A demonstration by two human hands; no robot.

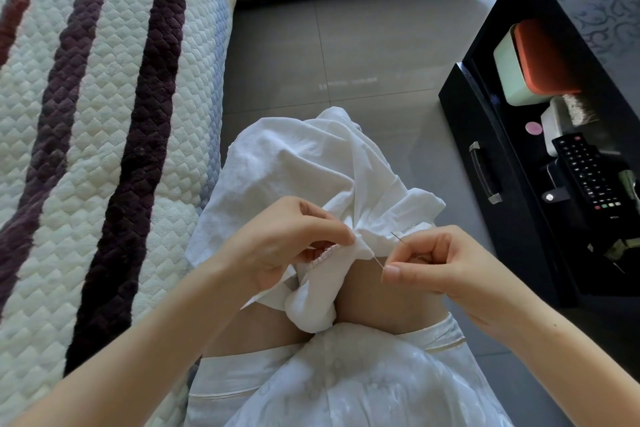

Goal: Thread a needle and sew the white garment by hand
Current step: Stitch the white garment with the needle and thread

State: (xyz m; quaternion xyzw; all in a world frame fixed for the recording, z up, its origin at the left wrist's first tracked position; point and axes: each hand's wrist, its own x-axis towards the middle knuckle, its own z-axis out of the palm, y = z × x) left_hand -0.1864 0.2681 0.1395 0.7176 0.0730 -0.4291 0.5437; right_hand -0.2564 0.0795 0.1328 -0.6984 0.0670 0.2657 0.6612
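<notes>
The white garment lies crumpled over my knees. My left hand pinches a fold of it, beside a short scalloped edge with pale stitches. My right hand pinches the thin needle, whose tip end enters the fabric fold just right of my left fingertips. A second thin dark sliver shows above my right fingers; I cannot tell if it is thread or the needle's other end. No thread is plainly visible.
A quilted sofa cover with dark stripes fills the left. A black low table on the right holds an orange-lidded box, a remote control and small items. Grey tiled floor lies ahead.
</notes>
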